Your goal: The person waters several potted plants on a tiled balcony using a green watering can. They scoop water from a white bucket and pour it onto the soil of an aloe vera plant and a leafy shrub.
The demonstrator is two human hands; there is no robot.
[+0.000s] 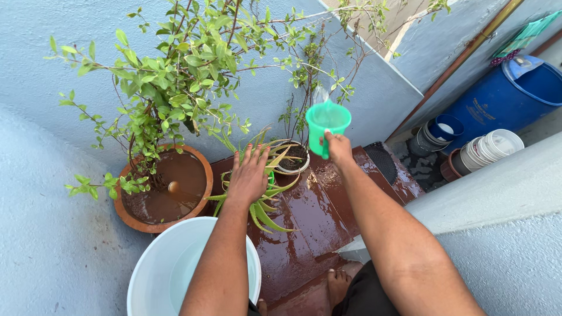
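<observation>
My right hand [338, 147] grips the handle of a green plastic mug [326, 122], held tilted above a small white pot [293, 159] with a thin leafy plant. Water spills from the mug's far rim. My left hand [249, 174] lies flat, fingers spread, on an aloe plant [264, 205] with long green leaves. A white bucket [170, 266] with water stands under my left forearm.
A large terracotta pot [167, 187] full of muddy water holds a leafy shrub [175, 76] at left. The red-brown tiled floor [310, 216] is wet. A blue barrel [509, 96] and stacked containers [486, 149] stand beyond a wall at right. My bare foot [338, 285] shows below.
</observation>
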